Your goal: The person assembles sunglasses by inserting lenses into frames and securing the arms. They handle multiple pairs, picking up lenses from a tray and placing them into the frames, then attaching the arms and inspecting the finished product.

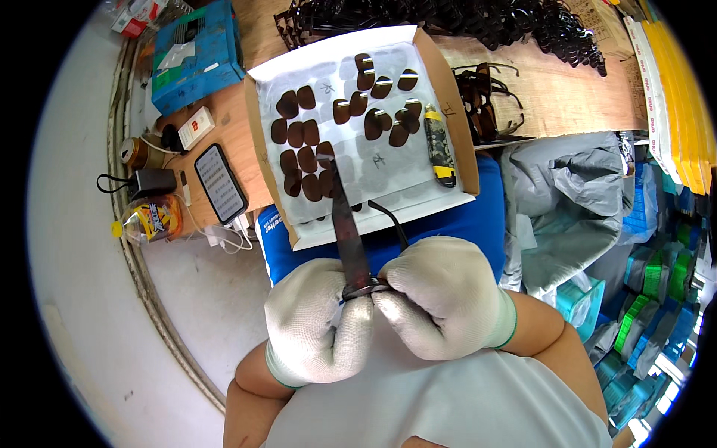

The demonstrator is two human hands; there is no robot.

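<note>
White gloves cover both of my hands, which meet in front of my chest. My left hand (317, 321) and my right hand (444, 299) pinch a dark eyeglass frame (360, 287) between them. One wide, dark brown temple arm of it extends away from me over the box; a thinner black arm curves up beside my right hand. The frame's front is mostly hidden by the gloves, and whether a lens sits in it I cannot tell. Beyond my hands, a shallow white-lined cardboard box (388, 190) holds many loose brown lenses (306, 158) in clusters.
A patterned utility knife (439, 145) lies along the box's right side. Dark glasses (485, 101) sit right of it, and a heap of black frames (478, 22) lies behind. At left are a phone (221, 183), a blue case (198, 60) and a bottle (153, 219). Grey plastic sheeting (567, 209) hangs at right.
</note>
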